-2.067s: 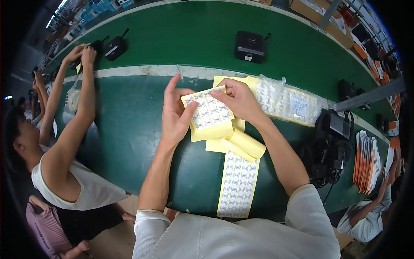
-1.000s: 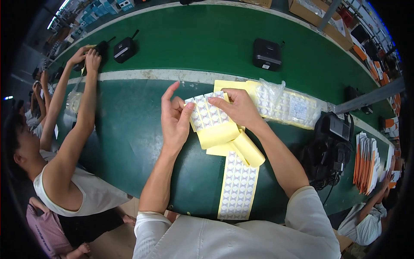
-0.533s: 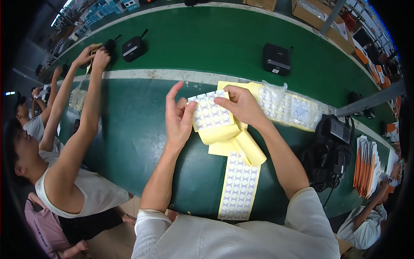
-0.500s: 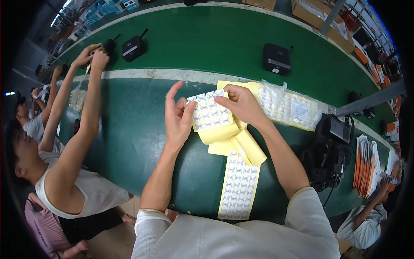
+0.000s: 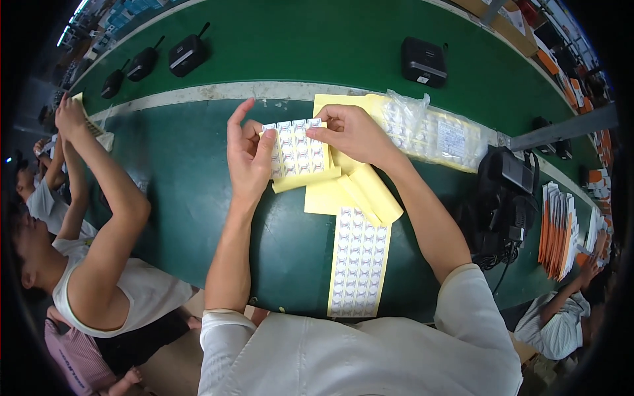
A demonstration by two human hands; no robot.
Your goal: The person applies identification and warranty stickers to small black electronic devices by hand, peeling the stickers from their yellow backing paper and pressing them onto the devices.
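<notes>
A strip of white labels on yellow backing is held up in front of me by both hands. My left hand grips its left edge, thumb on the labels, index finger sticking up. At the top right corner, my right hand pinches the strip between thumb and fingers. Below, the yellow backing paper curls and folds over itself. A longer label sheet lies flat toward me from under that fold. Beyond my right hand sits a clear plastic bag with more label sheets.
Black box-shaped devices with straps, one at right and several at left, stand on the green belt. A black bag-like item with cables and orange-white folded cartons are at right. A co-worker's arm reaches in at left.
My view has shifted, so the table sits higher in the picture. My hands keep their hold on the label strip. The co-worker's hands have left the belt device and moved left to a yellow sheet.
</notes>
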